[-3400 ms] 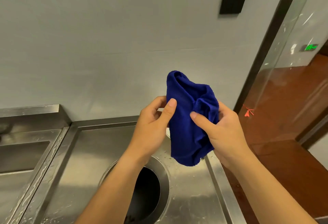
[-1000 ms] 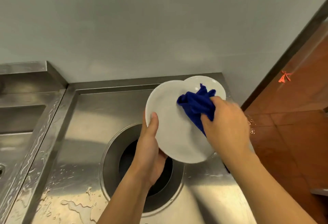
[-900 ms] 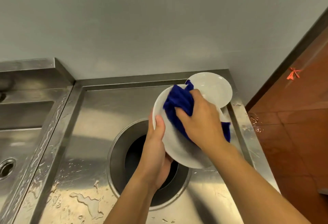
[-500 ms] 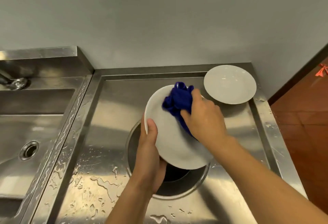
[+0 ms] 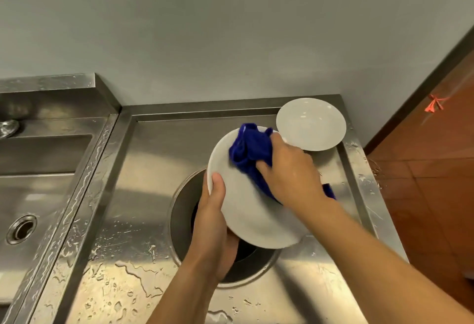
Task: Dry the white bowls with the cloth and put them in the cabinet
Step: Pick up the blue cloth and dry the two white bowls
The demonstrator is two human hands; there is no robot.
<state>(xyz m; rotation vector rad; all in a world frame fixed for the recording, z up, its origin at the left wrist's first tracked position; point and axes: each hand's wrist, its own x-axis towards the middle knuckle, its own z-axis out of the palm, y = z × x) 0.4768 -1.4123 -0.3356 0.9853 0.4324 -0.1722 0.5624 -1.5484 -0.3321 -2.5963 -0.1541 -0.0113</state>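
A white bowl (image 5: 246, 210) is held tilted above the round opening (image 5: 183, 210) of the steel counter (image 5: 123, 221). It is gripped by the left hand (image 5: 214, 226) at the 9 o'clock side of its rim. The thumb is laid on the inner face, and the other fingers are placed under the bowl, where they are mostly hidden.

A blue cloth (image 5: 250, 149) is pressed into the bowl at about 12 o'clock. It is bunched in the right hand (image 5: 289, 172), whose fingers are closed around it. One corner of the cloth is seen past the wrist, at 3 o'clock.

A second white bowl (image 5: 310, 124) is standing on the counter at 1 o'clock from the held one, in the far corner. Whether the two bowls touch cannot be told.

Water drops are spread on the counter at 7 o'clock. A sink (image 5: 38, 190) with its drain (image 5: 21, 228) is seen at 9 o'clock.
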